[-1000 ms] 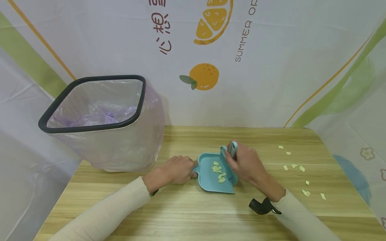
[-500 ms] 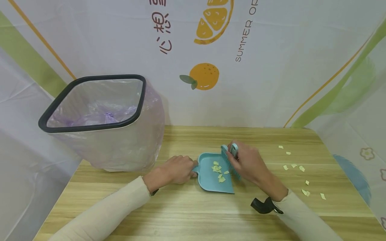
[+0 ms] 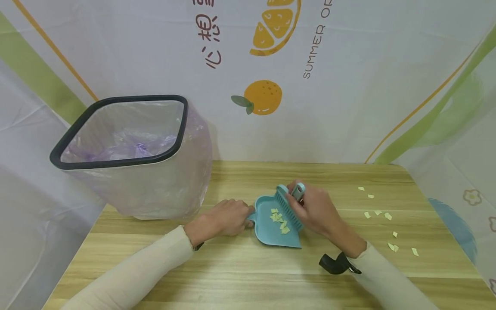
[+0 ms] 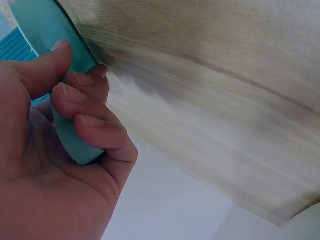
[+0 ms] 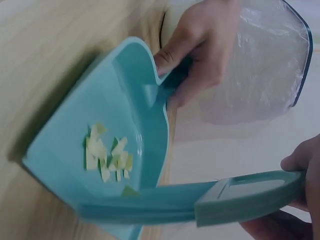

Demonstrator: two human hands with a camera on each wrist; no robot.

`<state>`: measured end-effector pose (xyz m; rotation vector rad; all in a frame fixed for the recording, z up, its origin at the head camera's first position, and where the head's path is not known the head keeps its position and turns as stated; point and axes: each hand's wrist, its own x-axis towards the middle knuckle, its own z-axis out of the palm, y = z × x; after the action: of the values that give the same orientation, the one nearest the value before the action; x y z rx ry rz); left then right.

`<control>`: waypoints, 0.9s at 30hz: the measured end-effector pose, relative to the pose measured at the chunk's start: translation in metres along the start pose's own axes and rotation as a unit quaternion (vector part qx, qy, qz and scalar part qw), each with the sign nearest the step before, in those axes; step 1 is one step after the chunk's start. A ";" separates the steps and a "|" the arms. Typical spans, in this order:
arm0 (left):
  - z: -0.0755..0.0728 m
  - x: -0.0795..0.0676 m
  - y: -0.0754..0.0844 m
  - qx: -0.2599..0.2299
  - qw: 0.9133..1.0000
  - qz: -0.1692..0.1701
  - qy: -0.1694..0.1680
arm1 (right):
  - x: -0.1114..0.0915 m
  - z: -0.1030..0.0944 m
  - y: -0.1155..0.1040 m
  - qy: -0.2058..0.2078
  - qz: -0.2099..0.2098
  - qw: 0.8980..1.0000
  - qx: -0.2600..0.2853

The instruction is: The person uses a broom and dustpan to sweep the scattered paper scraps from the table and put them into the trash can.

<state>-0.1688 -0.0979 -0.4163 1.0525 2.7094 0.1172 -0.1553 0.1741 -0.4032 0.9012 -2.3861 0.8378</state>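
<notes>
A teal dustpan [image 3: 267,234] lies on the wooden table, its handle gripped by my left hand [image 3: 228,217]. In the left wrist view, the fingers curl round that handle [image 4: 80,142]. My right hand [image 3: 315,211] holds a small teal brush [image 3: 288,206] by its handle, with the bristles over the pan's open right side. Several pale yellow paper scraps [image 3: 277,216] lie in a cluster inside the pan. In the right wrist view, the brush [image 5: 240,197] crosses the pan's edge close beside the scraps [image 5: 97,152].
A bin [image 3: 155,189] with a black rim and a clear purplish liner stands at the back left of the table. Several more paper scraps [image 3: 388,216] are scattered on the right of the table [image 3: 248,284]. A printed cloth [image 3: 348,120] hangs behind.
The brush first drew back to the right, then swept left over the pan. A scrap near its bristles has joined the cluster. The left hand and dustpan have stayed in place.
</notes>
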 end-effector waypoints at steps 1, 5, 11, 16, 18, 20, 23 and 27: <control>0.000 0.000 0.000 -0.001 1.000 0.000 0.000 | 0.000 -0.001 0.001 0.001 -0.001 1.000 -0.006; 0.000 0.000 0.000 -0.001 1.000 -0.001 0.000 | -0.001 -0.003 0.005 -0.001 -0.008 1.000 -0.027; 0.000 0.000 0.000 0.001 1.000 0.000 0.000 | -0.003 0.003 0.004 -0.031 -0.014 0.999 -0.042; 0.000 0.000 -0.001 0.003 1.000 0.006 0.003 | -0.004 0.011 -0.001 -0.036 -0.015 0.999 -0.023; 0.000 0.000 -0.001 0.001 1.000 0.007 0.003 | -0.005 0.012 -0.002 -0.034 -0.014 0.999 -0.012; 0.000 0.000 -0.001 -0.001 1.000 0.006 0.002 | -0.005 0.012 -0.002 -0.029 -0.010 1.000 0.003; -0.001 0.000 -0.001 -0.002 1.000 0.004 0.001 | -0.006 0.009 -0.002 -0.022 0.000 0.999 0.025; -0.001 0.001 -0.001 -0.004 1.000 0.000 -0.003 | -0.006 0.003 0.000 -0.007 0.015 0.999 0.036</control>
<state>-0.1700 -0.0977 -0.4160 1.0500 2.7006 0.1255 -0.1523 0.1744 -0.4091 0.9028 -2.4005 0.9381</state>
